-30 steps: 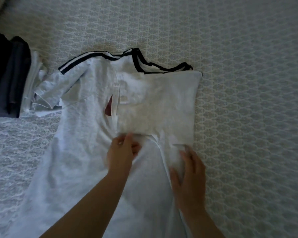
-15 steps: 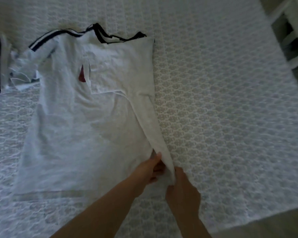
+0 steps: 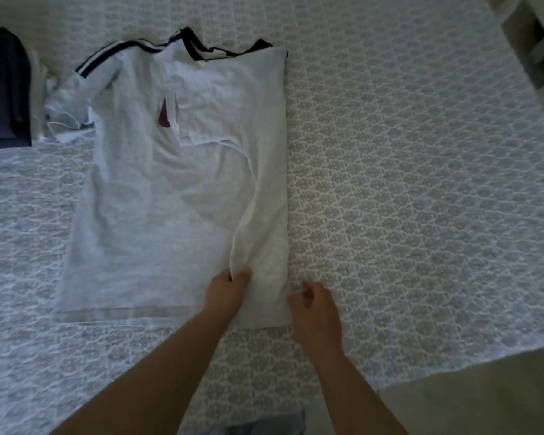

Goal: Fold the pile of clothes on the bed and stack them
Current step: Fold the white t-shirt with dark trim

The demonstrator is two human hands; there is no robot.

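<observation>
On the lace-patterned white bed (image 3: 421, 183), a white black-trimmed shirt (image 3: 157, 215) lies flat, right side folded inward. Left hand (image 3: 225, 291) pinches the flap's edge; right hand (image 3: 316, 304), loosely curled, holds nothing visible. Uneven tugging may skew the fold.

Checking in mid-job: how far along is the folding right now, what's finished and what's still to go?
Done: a stack of dark folded clothes sits at the bed's far left. In hand: the white shirt lies flat on the bedspread with its right side folded in; the left hand pinches that flap's lower edge, the right hand is at the shirt's corner. Left: the left sleeve, the final folds, stacking.
</observation>
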